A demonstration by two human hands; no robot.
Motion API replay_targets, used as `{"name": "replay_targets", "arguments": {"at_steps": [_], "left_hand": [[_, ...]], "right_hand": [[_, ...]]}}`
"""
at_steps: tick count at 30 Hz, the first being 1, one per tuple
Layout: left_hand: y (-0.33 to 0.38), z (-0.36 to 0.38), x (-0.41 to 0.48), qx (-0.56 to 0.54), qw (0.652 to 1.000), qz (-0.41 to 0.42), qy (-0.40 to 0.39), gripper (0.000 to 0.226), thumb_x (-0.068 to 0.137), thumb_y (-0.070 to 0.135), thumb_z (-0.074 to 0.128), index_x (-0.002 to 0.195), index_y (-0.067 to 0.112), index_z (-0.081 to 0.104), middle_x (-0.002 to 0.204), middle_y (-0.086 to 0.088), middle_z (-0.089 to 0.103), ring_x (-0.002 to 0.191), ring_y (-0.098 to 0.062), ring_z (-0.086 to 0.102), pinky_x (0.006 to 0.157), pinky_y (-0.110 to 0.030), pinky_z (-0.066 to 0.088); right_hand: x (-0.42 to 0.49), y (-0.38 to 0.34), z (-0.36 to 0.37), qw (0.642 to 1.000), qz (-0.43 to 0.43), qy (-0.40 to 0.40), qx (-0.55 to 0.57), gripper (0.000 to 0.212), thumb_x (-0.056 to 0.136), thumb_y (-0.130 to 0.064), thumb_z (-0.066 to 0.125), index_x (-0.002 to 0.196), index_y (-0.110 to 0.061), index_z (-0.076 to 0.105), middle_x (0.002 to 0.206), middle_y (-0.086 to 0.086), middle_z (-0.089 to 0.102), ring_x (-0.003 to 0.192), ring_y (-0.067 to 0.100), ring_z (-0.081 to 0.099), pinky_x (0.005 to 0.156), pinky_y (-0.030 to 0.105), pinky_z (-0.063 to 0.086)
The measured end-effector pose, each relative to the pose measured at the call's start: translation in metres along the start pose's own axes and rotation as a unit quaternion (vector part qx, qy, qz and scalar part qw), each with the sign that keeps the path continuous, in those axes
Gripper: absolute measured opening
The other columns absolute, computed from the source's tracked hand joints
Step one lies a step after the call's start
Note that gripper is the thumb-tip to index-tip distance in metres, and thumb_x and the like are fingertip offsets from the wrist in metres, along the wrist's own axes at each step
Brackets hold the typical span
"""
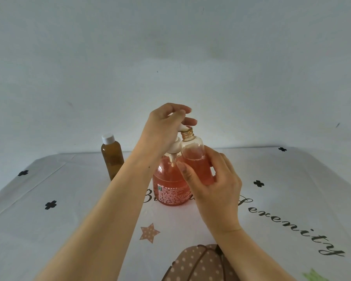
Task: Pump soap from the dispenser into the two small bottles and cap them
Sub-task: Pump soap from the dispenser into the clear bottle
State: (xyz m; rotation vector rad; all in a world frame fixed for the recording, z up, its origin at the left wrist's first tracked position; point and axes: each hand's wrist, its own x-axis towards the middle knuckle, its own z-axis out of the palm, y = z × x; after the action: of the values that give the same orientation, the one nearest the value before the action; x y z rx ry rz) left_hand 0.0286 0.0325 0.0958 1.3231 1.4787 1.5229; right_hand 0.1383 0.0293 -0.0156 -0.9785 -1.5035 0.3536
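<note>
Two bare forearms [101, 220] reach in from the bottom edge toward a round dispenser [170, 187] of pink soap that stands upright on the tablecloth [69, 230]. At the dispenser's right side, the right hand [213, 191] grips a small clear bottle [197, 159], thumb across its front and fingers wrapped behind. This bottle is held off the table, leaning slightly, touching the dispenser, and is partly filled with pink soap. Its threaded neck is uncapped and sits just under the tip of the nozzle. Above the dispenser, the left hand [164, 126] arches over the white pump head [175, 146], fingers curled down around its top. To the left of the dispenser, partly hidden behind the left forearm, a brown bottle [112, 157] with a white cap stands upright. The white tablecloth bears black clover marks, dark script lettering beside the dispenser, and a brown dotted star [149, 233] in front of it. Behind the dispenser rises a plain pale wall [170, 47].
</note>
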Motion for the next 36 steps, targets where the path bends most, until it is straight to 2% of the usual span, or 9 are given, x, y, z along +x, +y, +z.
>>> {"name": "replay_targets", "arguments": {"at_steps": [4,6,12,15,17,24,28,31,36], "left_hand": [[0.0007,0.001,-0.0007,-0.035,0.999,-0.015,-0.019,0.032,0.094,0.001,0.038,0.106,0.008,0.066,0.096,-0.011,0.073,0.077,-0.015,0.067,0.066,-0.026,0.057],[0.0004,0.0021,-0.0003,-0.039,0.999,-0.016,-0.026,0.035,0.092,-0.002,0.035,0.104,0.007,0.067,0.094,-0.012,0.073,0.075,-0.015,0.066,0.062,-0.022,0.056],[-0.0067,0.0025,0.0022,0.009,0.999,0.005,-0.046,0.04,0.089,-0.003,0.033,0.094,0.011,0.07,0.088,-0.006,0.074,0.07,-0.013,0.068,0.063,-0.025,0.056],[-0.0087,0.002,0.0017,0.042,0.997,0.006,-0.06,0.04,0.09,-0.002,0.033,0.091,0.012,0.071,0.093,-0.004,0.074,0.08,-0.019,0.071,0.075,-0.039,0.057],[-0.0082,0.0016,0.001,0.053,0.997,0.007,-0.062,0.04,0.089,-0.002,0.033,0.089,0.012,0.071,0.094,0.0,0.074,0.082,-0.018,0.072,0.079,-0.043,0.056],[-0.0076,0.0032,0.0,0.061,0.997,0.019,-0.048,0.039,0.088,-0.003,0.033,0.086,0.011,0.07,0.093,0.001,0.074,0.077,-0.01,0.071,0.073,-0.041,0.057],[-0.0038,0.0041,0.0001,-0.015,0.999,0.045,-0.002,0.031,0.091,-0.002,0.038,0.094,0.01,0.066,0.089,-0.005,0.074,0.074,-0.013,0.068,0.062,-0.021,0.054],[-0.003,0.0022,0.0012,-0.01,0.999,0.048,-0.003,0.027,0.094,0.001,0.041,0.102,0.012,0.064,0.089,-0.004,0.074,0.075,-0.014,0.068,0.067,-0.026,0.055],[-0.003,0.0,0.0023,0.027,0.999,0.045,-0.002,0.027,0.092,0.004,0.042,0.098,0.017,0.065,0.086,0.001,0.075,0.084,-0.019,0.07,0.075,-0.036,0.057]], "right_hand": [[-0.0006,-0.0003,-0.0005,1.0,0.008,-0.004,0.0,0.06,0.076,-0.071,0.059,0.117,-0.028,0.066,0.101,-0.014,0.066,0.09,0.006,0.063,0.074,0.024,0.054],[-0.0006,-0.0004,-0.0006,1.0,0.008,-0.002,0.0,0.061,0.076,-0.071,0.059,0.117,-0.026,0.067,0.101,-0.012,0.066,0.089,0.006,0.063,0.073,0.026,0.055],[-0.0034,0.002,-0.0009,1.0,0.012,0.007,-0.005,0.059,0.076,-0.069,0.06,0.114,-0.023,0.068,0.1,-0.01,0.067,0.089,0.012,0.065,0.074,0.039,0.056],[-0.004,0.0032,-0.0011,1.0,0.015,0.007,-0.007,0.058,0.076,-0.068,0.061,0.113,-0.024,0.069,0.1,-0.01,0.067,0.091,0.015,0.065,0.074,0.042,0.056],[-0.0045,0.0026,-0.0017,1.0,0.015,0.006,-0.007,0.057,0.076,-0.068,0.061,0.113,-0.025,0.069,0.099,-0.011,0.067,0.091,0.015,0.065,0.074,0.041,0.057],[-0.0032,0.0037,-0.0024,1.0,0.01,0.002,-0.014,0.055,0.077,-0.068,0.06,0.112,-0.026,0.069,0.098,-0.011,0.066,0.089,0.012,0.065,0.074,0.039,0.057],[0.0003,0.0006,-0.0009,1.0,0.011,0.01,0.002,0.059,0.075,-0.07,0.06,0.114,-0.027,0.068,0.099,-0.013,0.066,0.09,0.01,0.064,0.074,0.032,0.056],[0.0005,-0.0002,0.0001,1.0,0.009,0.005,0.006,0.059,0.075,-0.071,0.06,0.117,-0.029,0.066,0.102,-0.013,0.067,0.092,0.008,0.064,0.074,0.029,0.056],[-0.0007,-0.0001,0.0007,1.0,0.014,0.004,0.013,0.059,0.076,-0.07,0.061,0.117,-0.029,0.066,0.103,-0.014,0.066,0.095,0.008,0.064,0.076,0.03,0.056]]}}
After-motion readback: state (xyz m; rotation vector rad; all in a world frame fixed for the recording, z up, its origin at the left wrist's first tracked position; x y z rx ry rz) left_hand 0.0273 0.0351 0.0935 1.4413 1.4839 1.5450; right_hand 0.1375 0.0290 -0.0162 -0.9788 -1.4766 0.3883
